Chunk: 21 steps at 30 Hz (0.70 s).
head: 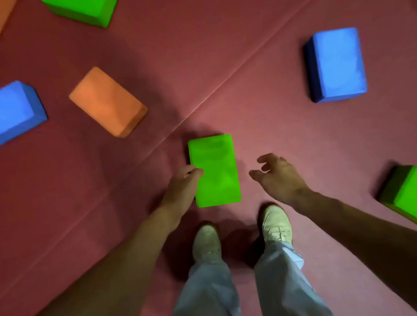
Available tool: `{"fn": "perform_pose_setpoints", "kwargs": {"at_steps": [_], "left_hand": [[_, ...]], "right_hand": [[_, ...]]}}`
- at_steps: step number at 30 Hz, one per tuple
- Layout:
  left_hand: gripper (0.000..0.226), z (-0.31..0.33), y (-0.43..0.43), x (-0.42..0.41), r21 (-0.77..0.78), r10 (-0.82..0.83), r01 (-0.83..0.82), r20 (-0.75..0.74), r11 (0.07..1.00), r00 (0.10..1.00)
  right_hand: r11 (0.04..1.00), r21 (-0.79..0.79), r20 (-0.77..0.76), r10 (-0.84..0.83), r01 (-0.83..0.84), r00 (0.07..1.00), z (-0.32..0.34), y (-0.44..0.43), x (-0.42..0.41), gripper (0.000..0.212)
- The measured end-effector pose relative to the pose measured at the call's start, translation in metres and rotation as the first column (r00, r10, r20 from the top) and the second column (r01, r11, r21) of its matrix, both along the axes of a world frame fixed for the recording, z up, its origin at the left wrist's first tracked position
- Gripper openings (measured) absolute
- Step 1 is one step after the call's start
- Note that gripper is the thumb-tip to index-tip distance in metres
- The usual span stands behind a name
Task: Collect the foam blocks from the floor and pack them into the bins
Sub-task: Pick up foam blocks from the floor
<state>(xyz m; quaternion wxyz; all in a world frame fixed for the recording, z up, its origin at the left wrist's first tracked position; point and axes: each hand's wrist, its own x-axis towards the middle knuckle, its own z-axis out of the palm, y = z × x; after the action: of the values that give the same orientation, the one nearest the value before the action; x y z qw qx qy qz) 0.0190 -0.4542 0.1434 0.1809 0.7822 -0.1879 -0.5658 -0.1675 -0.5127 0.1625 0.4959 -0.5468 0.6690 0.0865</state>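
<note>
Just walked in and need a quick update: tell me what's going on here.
A person stands on the red floor, reaching down to the green block lying just ahead of their shoes. The left hand touches its left edge; whether it grips yet is unclear. The right hand hangs open beside the block, apart from it. Other blocks, blue, orange and green, lie scattered around. No bin is in view.
</note>
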Motion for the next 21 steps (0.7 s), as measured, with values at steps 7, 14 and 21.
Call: {"fn": "perform_pose_setpoints", "kwargs": {"at_steps": [7,14,21], "left_hand": [[0.051,-0.157,0.012,-0.013,0.148,0.161,-0.169,0.065,0.974,0.985],[0.074,-0.239,0.017,-0.015,0.257,0.239,-0.255,0.095,0.932,0.966],[0.068,-0.199,0.002,-0.016,0.329,0.076,-0.135,0.184,0.935,0.980]], "right_hand": [[0.987,0.157,-0.001,0.036,-0.035,0.999,-0.172,0.017,-0.006,0.054],[0.957,0.285,0.235,-0.118,0.047,0.965,-0.260,0.032,0.006,0.075],[0.986,0.169,0.191,-0.042,0.009,0.981,-0.230,0.024,-0.002,0.077]]}}
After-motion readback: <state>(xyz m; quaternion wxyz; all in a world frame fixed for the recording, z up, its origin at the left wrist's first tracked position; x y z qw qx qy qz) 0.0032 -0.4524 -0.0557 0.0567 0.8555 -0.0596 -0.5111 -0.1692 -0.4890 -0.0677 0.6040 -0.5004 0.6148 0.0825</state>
